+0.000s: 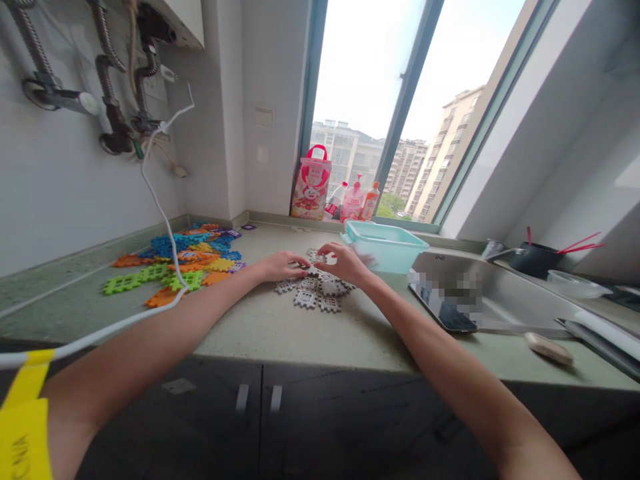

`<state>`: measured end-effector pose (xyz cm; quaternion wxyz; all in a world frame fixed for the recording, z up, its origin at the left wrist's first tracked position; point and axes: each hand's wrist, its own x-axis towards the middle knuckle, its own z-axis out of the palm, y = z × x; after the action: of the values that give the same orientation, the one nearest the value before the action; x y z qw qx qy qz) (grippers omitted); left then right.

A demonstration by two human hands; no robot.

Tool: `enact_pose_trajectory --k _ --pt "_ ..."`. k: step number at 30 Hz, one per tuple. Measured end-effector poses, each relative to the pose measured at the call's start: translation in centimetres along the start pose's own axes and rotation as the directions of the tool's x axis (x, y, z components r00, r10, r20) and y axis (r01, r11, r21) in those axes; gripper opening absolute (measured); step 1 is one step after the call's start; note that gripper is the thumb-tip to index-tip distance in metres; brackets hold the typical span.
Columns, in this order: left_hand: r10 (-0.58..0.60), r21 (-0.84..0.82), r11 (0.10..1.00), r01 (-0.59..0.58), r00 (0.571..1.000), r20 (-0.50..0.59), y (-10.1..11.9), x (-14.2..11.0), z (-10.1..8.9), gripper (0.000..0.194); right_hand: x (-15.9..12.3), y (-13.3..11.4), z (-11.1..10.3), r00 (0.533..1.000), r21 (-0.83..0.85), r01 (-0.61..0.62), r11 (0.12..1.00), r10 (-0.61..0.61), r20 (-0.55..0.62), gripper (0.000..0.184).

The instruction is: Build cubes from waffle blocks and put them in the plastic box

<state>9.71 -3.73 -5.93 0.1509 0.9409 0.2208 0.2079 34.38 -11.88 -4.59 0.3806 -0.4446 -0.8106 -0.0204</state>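
Both my arms reach out over a green countertop (280, 327). My left hand (281, 266) and my right hand (344, 262) meet over a cluster of white interlocking plastic tiles (314, 291). The fingers of both hands are curled and pinch one white tile (314, 263) held between them, just above the cluster. A heap of coloured tiles (185, 259) in orange, green, blue, yellow and purple lies to the left of my left hand.
A teal plastic box (385, 245) stands right of my right hand. A phone (443, 310) lies by a steel sink (500, 297). A pink bag (311, 184) and bottles (356, 201) stand on the window sill. A white cable (165, 220) hangs over the counter.
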Motion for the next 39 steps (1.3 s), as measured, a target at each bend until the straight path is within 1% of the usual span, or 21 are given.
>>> enact_pose_trajectory --k 3,6,8,11,13,16,18,21,23,25,27,29,31,33,36,38,39 --pt "-0.046 -0.048 0.998 0.045 0.999 -0.015 -0.2 -0.1 0.0 0.049 0.0 -0.1 1.1 0.999 -0.008 0.004 1.000 -0.004 0.042 0.024" --pt "-0.120 -0.097 0.989 0.115 0.992 -0.047 -0.4 -0.3 -0.1 0.056 0.0 -0.1 1.6 0.989 0.005 -0.010 1.000 0.009 0.150 0.019" --pt "-0.133 -0.102 0.987 0.126 0.989 -0.063 -0.3 -0.4 -0.2 0.058 0.0 0.4 1.5 0.982 0.046 -0.049 0.998 0.040 0.182 0.025" --pt "-0.106 -0.084 0.991 0.101 0.993 -0.056 0.1 -0.5 -0.3 0.061 0.1 2.0 1.0 0.985 0.104 -0.143 0.984 0.131 0.114 0.036" --pt "-0.095 -0.064 0.994 0.092 0.994 -0.047 0.3 -0.5 -0.3 0.057 0.3 3.5 1.0 0.977 0.113 -0.203 0.973 0.194 0.090 0.038" --pt "-0.083 -0.063 0.995 0.081 0.996 -0.033 0.5 -0.5 -0.4 0.046 1.3 5.6 1.8 0.952 0.070 -0.287 0.955 0.276 0.134 0.041" --pt "-0.059 -0.076 0.995 0.057 0.998 -0.024 0.4 -0.6 -0.4 0.044 2.4 6.5 2.7 0.938 -0.001 -0.307 0.952 0.303 0.168 0.041" --pt "-0.014 -0.087 0.996 0.012 1.000 -0.023 0.2 -0.7 -0.4 0.045 4.1 7.1 3.9 0.929 -0.089 -0.306 0.948 0.318 0.189 0.040" --pt "0.003 -0.086 0.996 -0.006 0.999 -0.032 0.1 -0.7 -0.3 0.044 4.9 7.2 4.3 0.923 -0.111 -0.315 0.943 0.331 0.195 0.033" --pt "0.000 -0.077 0.997 -0.004 0.999 -0.043 0.0 -0.7 -0.3 0.044 5.2 7.0 4.2 0.917 -0.125 -0.329 0.936 0.348 0.196 0.029" --pt "-0.030 -0.064 0.998 0.026 0.998 -0.054 0.0 -0.7 -0.2 0.048 4.8 6.5 3.7 0.913 -0.133 -0.346 0.929 0.366 0.179 0.033" --pt "-0.073 -0.055 0.996 0.070 0.996 -0.060 0.1 -0.7 -0.1 0.055 3.8 5.4 2.9 0.923 -0.101 -0.347 0.932 0.359 0.143 0.039" --pt "-0.101 -0.052 0.994 0.098 0.993 -0.065 0.2 -0.6 -0.1 0.062 2.5 4.0 2.0 0.950 -0.030 -0.299 0.954 0.301 0.087 0.040" --pt "-0.115 -0.051 0.993 0.111 0.990 -0.081 0.4 -0.6 -0.1 0.066 1.2 2.4 1.1 0.976 0.038 -0.217 0.975 0.216 0.041 0.039" --pt "-0.134 -0.054 0.990 0.128 0.982 -0.132 0.6 -0.6 -0.1 0.067 -0.3 0.7 0.1 0.987 0.093 -0.161 0.983 0.157 0.040 0.036" --pt "-0.137 -0.062 0.990 0.129 0.979 -0.152 0.7 -0.5 -0.2 0.068 -0.7 0.2 -0.1 0.989 0.087 -0.148 0.985 0.145 0.043 0.035" --pt "-0.135 -0.069 0.990 0.126 0.980 -0.144 0.6 -0.5 -0.2 0.070 -0.6 0.1 -0.2 0.990 0.075 -0.140 0.987 0.138 0.035 0.034"
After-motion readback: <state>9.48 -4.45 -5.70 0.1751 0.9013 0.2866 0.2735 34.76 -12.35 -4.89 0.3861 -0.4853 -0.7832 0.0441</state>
